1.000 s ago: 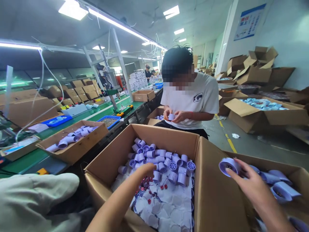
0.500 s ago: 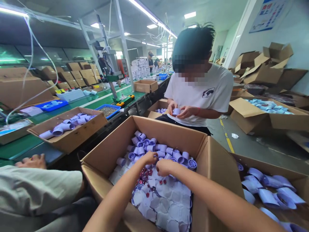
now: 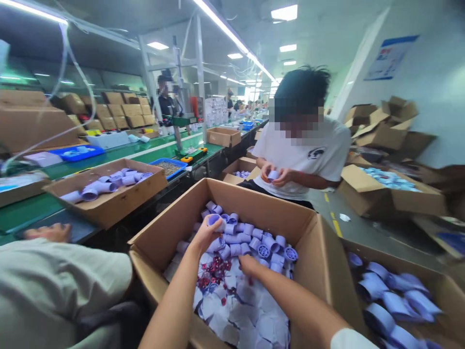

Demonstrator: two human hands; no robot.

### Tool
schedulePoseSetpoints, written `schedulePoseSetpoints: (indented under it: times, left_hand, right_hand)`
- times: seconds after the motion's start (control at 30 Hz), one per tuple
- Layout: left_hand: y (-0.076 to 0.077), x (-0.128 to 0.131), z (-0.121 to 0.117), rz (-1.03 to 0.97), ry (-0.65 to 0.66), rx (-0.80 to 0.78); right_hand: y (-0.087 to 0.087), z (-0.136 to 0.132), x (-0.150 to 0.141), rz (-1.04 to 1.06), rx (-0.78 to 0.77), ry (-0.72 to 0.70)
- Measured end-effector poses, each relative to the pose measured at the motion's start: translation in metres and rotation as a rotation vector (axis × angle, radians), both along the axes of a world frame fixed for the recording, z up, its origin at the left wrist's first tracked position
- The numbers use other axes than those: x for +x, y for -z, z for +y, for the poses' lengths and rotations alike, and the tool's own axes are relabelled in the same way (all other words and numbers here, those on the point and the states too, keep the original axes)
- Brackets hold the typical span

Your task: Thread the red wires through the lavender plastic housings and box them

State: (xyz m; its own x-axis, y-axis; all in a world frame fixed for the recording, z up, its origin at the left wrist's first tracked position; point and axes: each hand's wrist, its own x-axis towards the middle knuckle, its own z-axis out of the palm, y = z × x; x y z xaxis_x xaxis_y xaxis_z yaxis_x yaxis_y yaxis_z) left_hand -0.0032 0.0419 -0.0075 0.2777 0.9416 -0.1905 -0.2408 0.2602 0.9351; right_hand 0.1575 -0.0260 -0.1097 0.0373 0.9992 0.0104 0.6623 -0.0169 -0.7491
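My left hand (image 3: 204, 237) grips a short lilac plastic pipe fitting (image 3: 215, 221) above the left part of a big cardboard box (image 3: 259, 201). Its round open end faces up. My right hand (image 3: 248, 266) is low inside the same box, its fingers curled together near the lilac fittings. What those fingers hold, if anything, I cannot make out. Many similar lilac fittings (image 3: 238, 237) fill the far side of the box. Small shiny red parts (image 3: 214, 271) lie in a heap between my forearms. White, papery-looking pieces (image 3: 232, 310) cover the near part.
Opposite me a co-worker (image 3: 301, 150) handles a lilac piece. A smaller box of fittings (image 3: 109, 194) sits left on the green bench (image 3: 18, 213), near another person's hand (image 3: 51, 232). Another box (image 3: 436, 271) of fittings stands right. A blue tray (image 3: 178, 170) holds small parts.
My left hand has lifted a lilac fitting and moved slightly left and up. My right hand has shifted a little lower, apart from the left. The view has tilted up slightly.
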Motion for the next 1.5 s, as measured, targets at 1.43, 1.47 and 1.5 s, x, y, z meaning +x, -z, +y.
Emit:
schedulePoseSetpoints:
  times: [1.43, 1.47, 1.5]
  left_hand:
    - [0.002, 0.009, -0.041, -0.068, -0.252, 0.285]
    - [0.003, 0.009, -0.042, -0.009, -0.285, 0.333]
    - [0.003, 0.009, -0.043, 0.05, -0.314, 0.381]
  right_hand:
    - [-0.142, -0.025, 0.024, 1.208, 0.228, -0.045]
    - [-0.144, -0.028, 0.024, 1.219, 0.215, -0.059]
    - [-0.146, -0.031, 0.023, 1.226, 0.201, -0.073]
